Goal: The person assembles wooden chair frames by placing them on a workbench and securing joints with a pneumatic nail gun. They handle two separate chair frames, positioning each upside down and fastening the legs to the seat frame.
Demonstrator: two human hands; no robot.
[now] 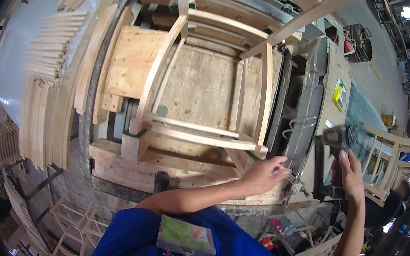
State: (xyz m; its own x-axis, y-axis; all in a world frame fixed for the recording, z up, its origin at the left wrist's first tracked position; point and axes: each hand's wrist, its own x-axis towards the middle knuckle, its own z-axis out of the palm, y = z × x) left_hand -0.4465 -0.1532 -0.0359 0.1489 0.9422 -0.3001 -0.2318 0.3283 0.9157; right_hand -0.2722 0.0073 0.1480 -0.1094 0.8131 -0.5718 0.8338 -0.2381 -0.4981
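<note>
My right hand (352,175) is wrapped around the handle of a black and grey nail gun (339,138), held upright right of the workbench. A hose hangs from its lower end. My left hand (264,176) hovers at the near right corner of a pale wooden chair frame (199,136). Its fingers are curled and slightly blurred; whatever may be in them is hidden. The chair frame rests in a wooden jig (134,170), two long legs rising toward the top of the view.
Stacked wooden slats (39,121) lie at the left. A black post (161,179) stands at the jig's near edge. Right of the jig are a metal rail (310,89) and a yellow box (340,95). An assembled chair (389,154) stands at the far right.
</note>
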